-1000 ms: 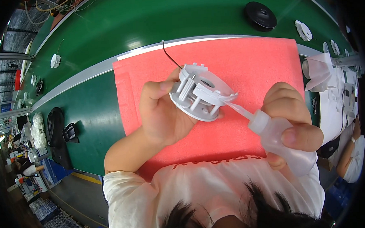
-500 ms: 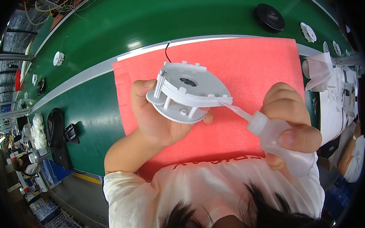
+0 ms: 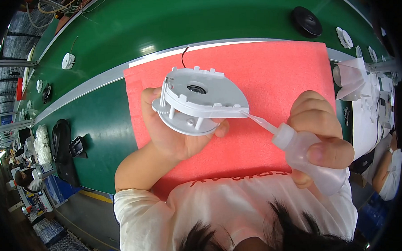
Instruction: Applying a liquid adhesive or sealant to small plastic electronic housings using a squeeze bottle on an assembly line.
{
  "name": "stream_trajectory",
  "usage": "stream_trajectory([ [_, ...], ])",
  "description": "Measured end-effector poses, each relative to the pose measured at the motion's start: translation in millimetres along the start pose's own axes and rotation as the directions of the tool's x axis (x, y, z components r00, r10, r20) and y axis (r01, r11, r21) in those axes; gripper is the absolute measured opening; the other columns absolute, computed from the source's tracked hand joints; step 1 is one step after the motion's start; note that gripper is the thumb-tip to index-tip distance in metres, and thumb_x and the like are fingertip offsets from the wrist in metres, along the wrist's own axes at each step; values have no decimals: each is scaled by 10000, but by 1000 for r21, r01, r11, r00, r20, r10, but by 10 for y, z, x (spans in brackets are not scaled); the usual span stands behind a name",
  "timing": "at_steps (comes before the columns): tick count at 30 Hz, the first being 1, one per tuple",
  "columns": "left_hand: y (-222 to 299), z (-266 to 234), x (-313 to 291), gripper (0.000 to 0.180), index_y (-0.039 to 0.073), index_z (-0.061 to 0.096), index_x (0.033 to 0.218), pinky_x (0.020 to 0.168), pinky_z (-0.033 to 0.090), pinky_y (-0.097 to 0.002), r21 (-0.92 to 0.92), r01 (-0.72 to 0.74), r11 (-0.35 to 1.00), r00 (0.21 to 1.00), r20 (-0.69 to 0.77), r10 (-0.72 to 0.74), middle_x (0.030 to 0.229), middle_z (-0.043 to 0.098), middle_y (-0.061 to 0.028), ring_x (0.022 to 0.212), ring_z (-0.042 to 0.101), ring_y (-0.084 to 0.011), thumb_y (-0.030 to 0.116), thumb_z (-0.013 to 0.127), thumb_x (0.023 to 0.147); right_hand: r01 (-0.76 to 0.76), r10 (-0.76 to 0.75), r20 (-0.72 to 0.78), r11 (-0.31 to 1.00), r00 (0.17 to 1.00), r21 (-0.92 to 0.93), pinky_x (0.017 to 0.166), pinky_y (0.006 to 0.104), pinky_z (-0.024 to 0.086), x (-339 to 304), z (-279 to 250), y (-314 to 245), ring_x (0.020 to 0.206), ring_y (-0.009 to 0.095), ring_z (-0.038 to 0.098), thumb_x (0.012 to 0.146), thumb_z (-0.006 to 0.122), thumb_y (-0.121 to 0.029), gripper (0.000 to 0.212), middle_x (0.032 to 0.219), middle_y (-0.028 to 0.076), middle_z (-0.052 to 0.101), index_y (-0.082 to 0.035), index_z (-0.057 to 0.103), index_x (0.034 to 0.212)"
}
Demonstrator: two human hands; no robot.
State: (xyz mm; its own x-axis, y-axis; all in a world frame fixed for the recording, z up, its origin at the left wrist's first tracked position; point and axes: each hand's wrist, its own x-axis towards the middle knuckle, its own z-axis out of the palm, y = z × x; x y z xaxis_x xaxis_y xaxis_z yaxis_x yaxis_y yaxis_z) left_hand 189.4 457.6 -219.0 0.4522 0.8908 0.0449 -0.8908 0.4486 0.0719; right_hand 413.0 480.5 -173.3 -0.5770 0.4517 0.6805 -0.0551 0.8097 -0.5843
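My left hand point(image 3: 170, 136) is wrapped round a white plastic housing point(image 3: 222, 95) from below and behind. The housing has a flat teardrop-shaped top with a dark round hub in it, a round lower plate on short posts, and a small toothed gear point(image 3: 159, 106) at its left side. A thin dark wire point(image 3: 183, 58) rises behind it. In my right hand point(image 3: 320, 125) is a tilted translucent squeeze bottle point(image 3: 307, 154) with a long thin nozzle. The nozzle's tip meets the housing's rim at its pointed right end; whether liquid comes out cannot be made out.
Under my hands lies a pink foam mat point(image 3: 270, 68) on a green bench. Beyond a metal rail, a green conveyor belt point(image 3: 196, 18) carries a black disc point(image 3: 307, 21) and several white parts. A black object point(image 3: 63, 151) lies at left. White paper point(image 3: 351, 78) and another person's arm point(image 3: 386, 162) are at right.
My left hand has shifted the housing slightly left and turned it, so the nozzle tip still touches its rim. Items on the belt have moved right. The bottle has barely moved.
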Motion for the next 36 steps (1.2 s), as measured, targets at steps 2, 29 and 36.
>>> stream_trajectory([
  [2, 16, -31, -14, 615, 68, 521, 1125, 594, 465, -451, 0, -2, 1000, 1000, -2, 2, 1100, 544, -174, 901, 547, -358, 516, 402, 721, 0, 0, -6, 1000, 1000, -2, 490, 328, 346, -12, 37, 15, 550, 204, 431, 802, 601, -395, 404, 788, 118, 508, -165, 377, 1047],
  [29, 3042, -1154, 1717, 509, 21, 610, 1019, 873, 430, -385, 278, 659, -699, 643, 274, 715, 1016, 598, -212, 996, 554, -328, 423, 565, 711, -411, 519, -316, 842, 794, 351, 367, 189, 279, -268, -275, 1371, 388, 70, 386, 746, 619, -519, 742, 604, 23, 492, 41, 348, 1151],
  [36, 3504, -909, 1157, 612, 193, 507, 1218, 915, 382, -453, -87, 988, -131, 138, 90, 986, 1282, 451, -81, 1194, 400, -301, 580, 525, 744, -387, 470, -280, 870, 837, 304, 601, 252, 438, -464, -391, 1476, 725, 126, 541, 670, 717, -489, 707, 830, 66, 552, 40, 475, 1071],
])
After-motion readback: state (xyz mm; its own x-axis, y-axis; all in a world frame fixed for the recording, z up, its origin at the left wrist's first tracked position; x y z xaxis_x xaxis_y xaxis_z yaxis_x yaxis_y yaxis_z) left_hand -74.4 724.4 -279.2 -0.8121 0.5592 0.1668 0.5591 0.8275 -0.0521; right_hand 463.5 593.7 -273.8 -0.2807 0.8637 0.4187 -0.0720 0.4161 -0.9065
